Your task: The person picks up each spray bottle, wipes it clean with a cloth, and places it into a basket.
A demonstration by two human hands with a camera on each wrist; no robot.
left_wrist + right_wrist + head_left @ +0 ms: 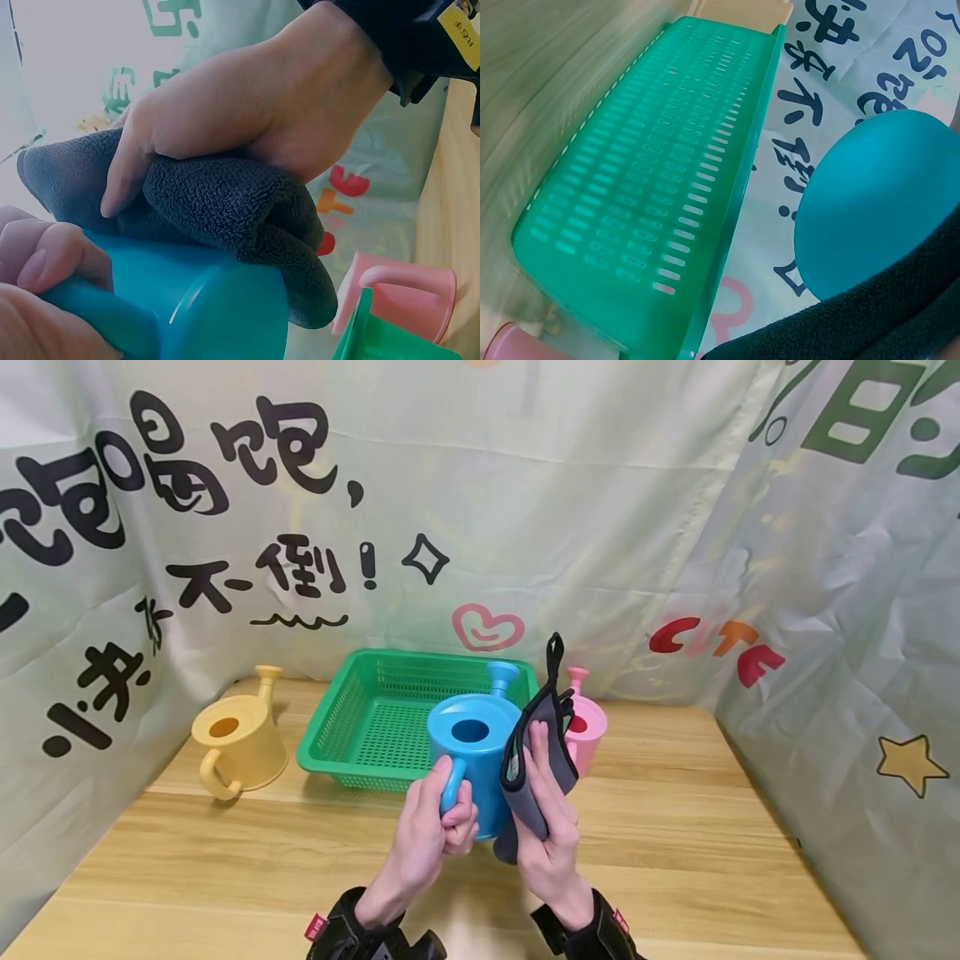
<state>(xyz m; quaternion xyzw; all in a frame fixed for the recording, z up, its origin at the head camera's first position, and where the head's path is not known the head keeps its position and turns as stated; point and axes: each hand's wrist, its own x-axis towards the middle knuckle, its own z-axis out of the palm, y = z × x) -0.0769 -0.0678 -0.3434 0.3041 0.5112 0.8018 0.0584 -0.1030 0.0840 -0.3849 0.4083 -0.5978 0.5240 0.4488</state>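
Note:
A blue watering can (468, 714) is held up in front of the green basket, its handle gripped by my left hand (431, 818). My right hand (551, 827) holds a dark grey cloth (536, 777) with black edging and a hanging loop against the can's right side. In the left wrist view the fleecy cloth (217, 202) lies along the blue can (217, 300), with the right hand's fingers (124, 180) over it. The right wrist view shows the can's blue base (877, 202) and part of the cloth, while the right hand is mostly out of that view.
A green perforated basket (341, 710) stands behind the hands on the wooden table (675, 827). To its left is a yellow watering can (251, 739). A pink watering can (592, 727) stands to the right, partly hidden by the cloth. Printed fabric (600, 527) hangs around the table.

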